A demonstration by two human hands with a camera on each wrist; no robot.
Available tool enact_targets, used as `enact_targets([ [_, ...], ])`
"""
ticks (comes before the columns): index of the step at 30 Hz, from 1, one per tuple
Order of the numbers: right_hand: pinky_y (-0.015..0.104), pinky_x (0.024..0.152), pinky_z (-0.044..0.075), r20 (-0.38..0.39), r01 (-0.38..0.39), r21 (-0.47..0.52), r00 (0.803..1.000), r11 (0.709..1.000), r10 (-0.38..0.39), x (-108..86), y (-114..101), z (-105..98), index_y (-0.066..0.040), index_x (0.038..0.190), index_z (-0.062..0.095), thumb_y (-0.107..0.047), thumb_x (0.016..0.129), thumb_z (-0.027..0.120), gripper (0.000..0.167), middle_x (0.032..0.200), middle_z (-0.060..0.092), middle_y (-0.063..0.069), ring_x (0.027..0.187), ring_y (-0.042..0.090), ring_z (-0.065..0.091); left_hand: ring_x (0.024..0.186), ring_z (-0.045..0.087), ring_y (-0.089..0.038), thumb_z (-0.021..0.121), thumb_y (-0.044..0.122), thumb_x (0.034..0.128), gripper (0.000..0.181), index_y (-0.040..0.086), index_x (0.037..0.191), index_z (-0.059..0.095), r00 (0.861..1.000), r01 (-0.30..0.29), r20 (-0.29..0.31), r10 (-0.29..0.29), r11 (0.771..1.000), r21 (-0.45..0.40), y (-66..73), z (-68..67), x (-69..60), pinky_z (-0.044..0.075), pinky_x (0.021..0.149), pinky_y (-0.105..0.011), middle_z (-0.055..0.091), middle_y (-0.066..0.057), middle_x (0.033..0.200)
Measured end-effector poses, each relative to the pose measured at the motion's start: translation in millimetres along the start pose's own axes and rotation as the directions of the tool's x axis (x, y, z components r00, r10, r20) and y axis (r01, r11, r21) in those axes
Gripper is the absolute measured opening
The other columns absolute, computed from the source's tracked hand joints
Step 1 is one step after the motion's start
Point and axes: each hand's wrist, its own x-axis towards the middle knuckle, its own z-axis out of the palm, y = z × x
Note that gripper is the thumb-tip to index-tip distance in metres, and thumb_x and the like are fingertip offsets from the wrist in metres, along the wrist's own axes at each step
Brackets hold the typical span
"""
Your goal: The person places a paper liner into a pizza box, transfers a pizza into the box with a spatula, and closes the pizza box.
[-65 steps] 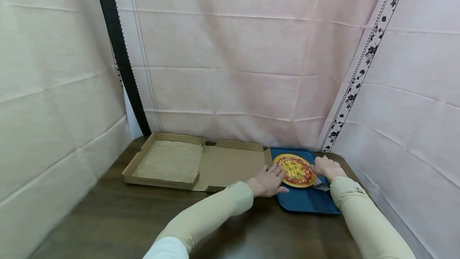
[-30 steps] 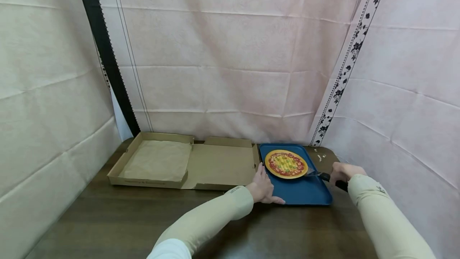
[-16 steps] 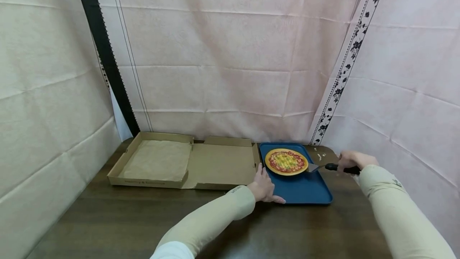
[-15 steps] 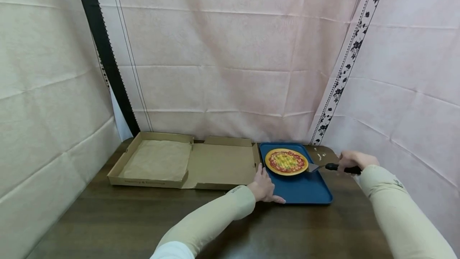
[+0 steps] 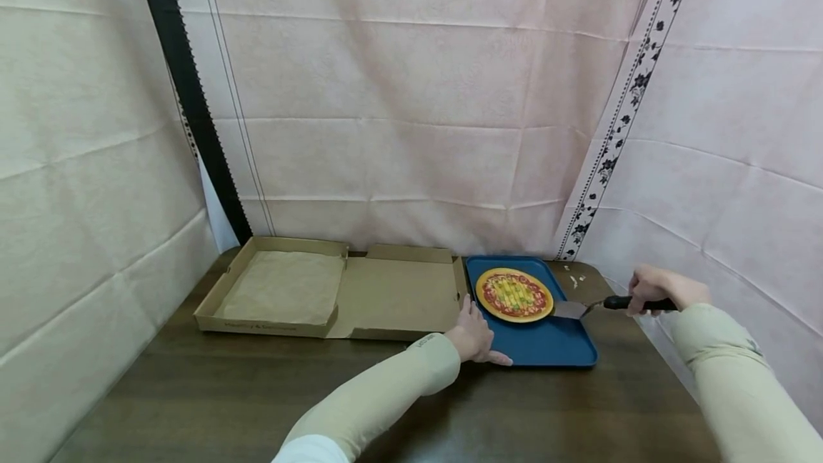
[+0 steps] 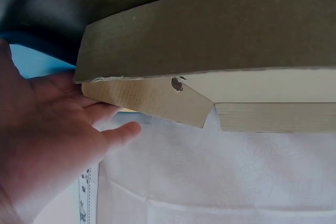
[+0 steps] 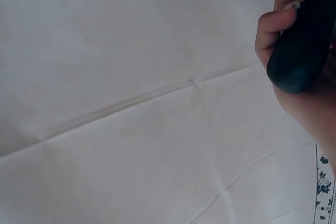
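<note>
Head view: pizza (image 5: pixel 514 294), whole, sits in the far half of the blue tray (image 5: pixel 543 349), approx. level. Server (image 5: pixel 569 310) meets its R edge; metal blade is over the tray, black handle runs out past the tray's R side. Whether the blade tip is under the crust: can't tell.

R hand (image 5: pixel 662 288), well off the tray's R side, has its fingers curled round the server handle; R wrist view confirms the grip. L hand (image 5: pixel 474 338) is at the tray's near L corner, fingers straight and thumb spread, holding nothing; presumably steadying the tray, though pressure can't be verified.

Cardboard box (image 5: pixel 401 295) is open just beside the tray, on its L: lid next to the tray, base farther off. Paper sheet (image 5: pixel 283 288) lines the base, so far L of the tray.

Progress, my judgement: prep looks done, i.e. box opened, base lined, server in hand and at the crust. Outstanding: pizza not yet lifted clear of the tray; lid not closed. Est. early-to-mid stage.

Surrounds: brown table (image 5: pixel 546 413) under tray; a few small pale bits (image 5: pixel 572 279) beyond its far R corner, unidentified; pale cloth (image 5: pixel 386 91) hung behind it.
</note>
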Motion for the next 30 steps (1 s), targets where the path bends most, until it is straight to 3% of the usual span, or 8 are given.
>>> enact_targets([
  [7,0.019,0.048,0.039,-0.026,-0.063,-0.042,0.998,0.997,0.062,-15.6,-2.1,-0.2,-0.001,0.070,0.061,-0.005,0.071,0.071,0.011,0.058,0.058,-0.004,0.049,0.008,0.051,0.147,0.028,-0.020,0.019,0.089,0.0781,0.086,0.035,0.135,0.055,1.000,0.007,-0.002,-0.007,1.000,0.004,-0.1,-2.5,-2.4,0.010,0.124,-0.042,0.039,0.002,0.153],
  [11,0.019,0.048,0.038,0.004,-0.063,-0.045,0.998,0.997,0.064,-21.8,-0.1,0.3,0.003,0.074,0.062,-0.005,0.072,0.073,0.014,0.058,0.058,-0.005,0.050,0.008,0.051,0.147,0.029,-0.020,0.019,0.089,0.0782,0.087,0.034,0.134,0.056,1.000,0.006,-0.006,-0.006,1.000,0.008,-0.8,-2.8,-2.2,0.012,0.123,-0.042,0.040,0.002,0.153],
  [15,0.018,0.049,0.039,0.039,-0.066,-0.013,0.997,0.998,0.067,-23.2,4.4,6.1,0.001,0.078,0.064,-0.006,0.072,0.074,0.014,0.059,0.059,-0.004,0.052,0.008,0.053,0.147,0.029,-0.020,0.019,0.089,0.0782,0.087,0.034,0.135,0.056,1.000,0.009,0.000,-0.009,1.000,0.012,-1.5,-2.2,-1.0,0.012,0.123,-0.042,0.040,0.001,0.153],
  [24,0.022,0.055,0.046,0.056,-0.005,0.086,0.998,0.996,0.000,-11.5,18.9,28.4,0.009,0.095,0.072,-0.008,0.076,0.078,0.026,0.067,0.065,0.000,0.055,0.008,0.055,0.146,0.030,-0.020,0.019,0.088,0.0788,0.086,0.034,0.134,0.056,1.000,0.001,-0.002,-0.001,1.000,0.023,0.8,-0.5,-0.6,0.013,0.123,-0.041,0.042,0.003,0.151],
  [30,0.021,0.057,0.047,0.085,0.081,0.173,0.992,0.981,-0.097,-5.8,27.0,42.8,0.012,0.092,0.069,-0.009,0.083,0.073,0.023,0.066,0.063,-0.001,0.059,0.008,0.055,0.145,0.032,-0.021,0.019,0.087,0.0794,0.085,0.034,0.133,0.058,1.000,-0.010,-0.012,0.011,1.000,0.020,1.1,0.1,1.1,0.015,0.123,-0.040,0.045,0.002,0.149],
])
